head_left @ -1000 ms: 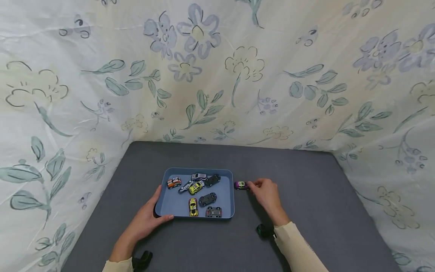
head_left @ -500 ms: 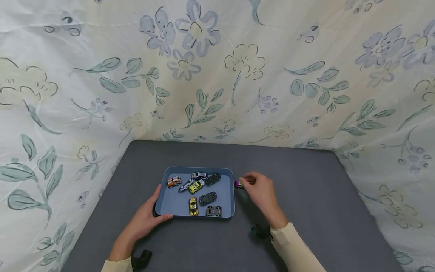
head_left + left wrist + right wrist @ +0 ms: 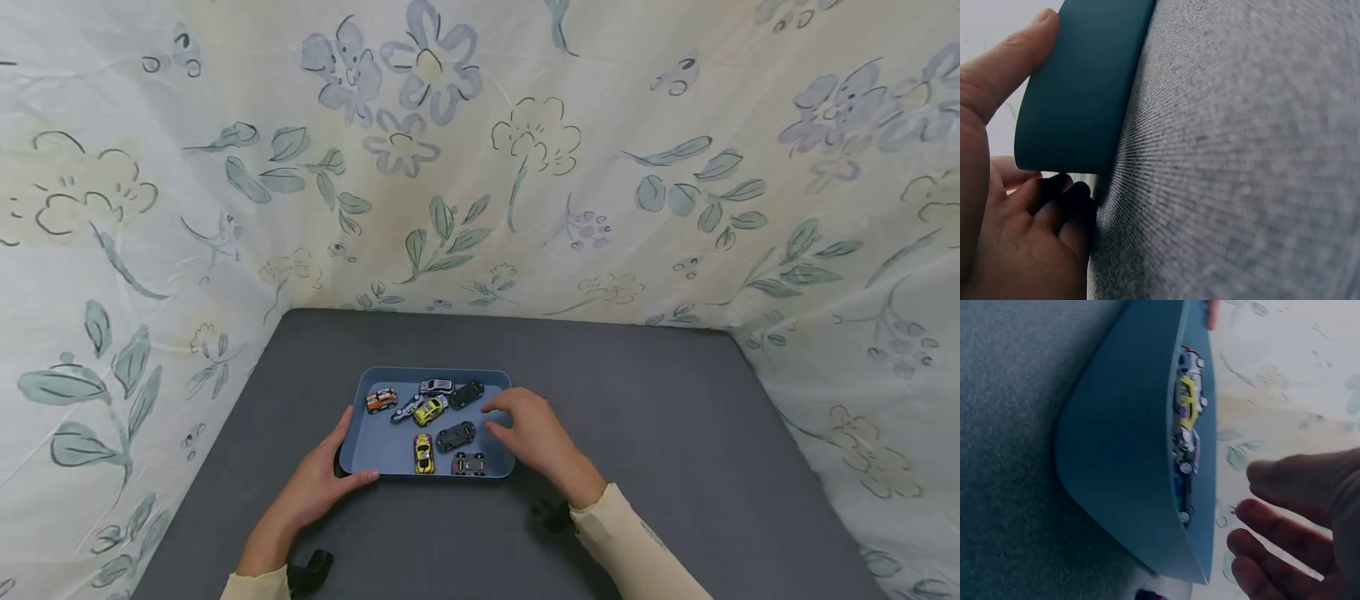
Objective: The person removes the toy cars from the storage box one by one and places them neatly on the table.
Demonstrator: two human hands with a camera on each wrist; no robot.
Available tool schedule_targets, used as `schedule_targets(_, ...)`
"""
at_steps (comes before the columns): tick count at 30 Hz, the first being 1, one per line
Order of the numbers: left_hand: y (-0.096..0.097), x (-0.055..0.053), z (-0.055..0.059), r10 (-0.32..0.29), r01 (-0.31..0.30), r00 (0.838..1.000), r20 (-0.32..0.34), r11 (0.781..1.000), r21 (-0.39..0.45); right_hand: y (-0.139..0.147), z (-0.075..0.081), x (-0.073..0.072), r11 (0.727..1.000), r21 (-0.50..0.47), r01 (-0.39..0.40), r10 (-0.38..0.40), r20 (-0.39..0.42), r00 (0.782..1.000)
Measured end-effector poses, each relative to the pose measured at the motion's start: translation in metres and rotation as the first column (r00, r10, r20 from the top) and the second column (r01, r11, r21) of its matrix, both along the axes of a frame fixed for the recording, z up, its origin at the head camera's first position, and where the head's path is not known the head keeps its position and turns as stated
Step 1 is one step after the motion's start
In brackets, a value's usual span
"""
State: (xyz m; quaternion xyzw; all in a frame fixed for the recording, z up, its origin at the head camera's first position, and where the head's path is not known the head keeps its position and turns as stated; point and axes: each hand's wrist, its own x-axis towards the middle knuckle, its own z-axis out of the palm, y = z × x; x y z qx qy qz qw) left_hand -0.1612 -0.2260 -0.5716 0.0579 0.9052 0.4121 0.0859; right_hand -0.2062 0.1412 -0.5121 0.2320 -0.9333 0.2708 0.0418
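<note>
A blue tray (image 3: 390, 450) lies on the table with several toy cars in it. My left hand (image 3: 318, 483) grips its near left corner, thumb on the front wall and fingers along the left side. Above the tray's right rim hovers my right hand (image 3: 534, 433), fingers apart, holding nothing. Nearest to it are a black toy car (image 3: 467, 394) and a dark toy car (image 3: 456, 437). The purple toy car (image 3: 1149, 594) barely shows at the bottom of the right wrist view, outside the tray; in the head view it is hidden.
Also in the tray are an orange toy car (image 3: 381, 401), a yellow-green one (image 3: 431, 411) and a yellow-and-red one (image 3: 424, 454). A grey tabletop (image 3: 637, 375) surrounds the tray. Floral cloth (image 3: 450, 208) rises behind and beside the table.
My right hand has let go of the purple toy car beside the tray and moved left over the tray's right rim. My left hand stays at its corner.
</note>
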Motion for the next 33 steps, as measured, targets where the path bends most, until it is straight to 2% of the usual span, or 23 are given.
schedule_targets(5, -0.001, 0.0, 0.001, -0.002, 0.002, 1.0, -0.008, 1.0, 0.001, -0.011, -0.006, -0.012, 0.986, 0.104, -0.128, 0.124, 0.04, 0.991)
schedule_targets(9, -0.001, 0.0, 0.001, -0.001, 0.001, 1.0, -0.008, 1.0, -0.004, -0.019, -0.014, -0.017, 0.974, 0.155, -0.168, 0.161, 0.054, 0.985)
schedule_targets(21, -0.001, 0.0, 0.001, -0.003, 0.003, 1.0, -0.017, 1.0, -0.002, -0.026, -0.024, -0.019, 0.959, 0.226, -0.172, 0.175, 0.006, 0.985)
schedule_targets(29, 0.001, 0.0, 0.004, -0.002, 0.002, 1.0, -0.004, 1.0, -0.004, -0.024, -0.026, -0.019, 0.974, 0.175, -0.142, 0.142, 0.014, 0.99)
schedule_targets(33, 0.001, -0.001, 0.004, -0.001, 0.001, 1.0, 0.003, 1.0, -0.004, -0.023, -0.025, -0.018, 0.984, 0.119, -0.134, 0.129, 0.045, 0.991)
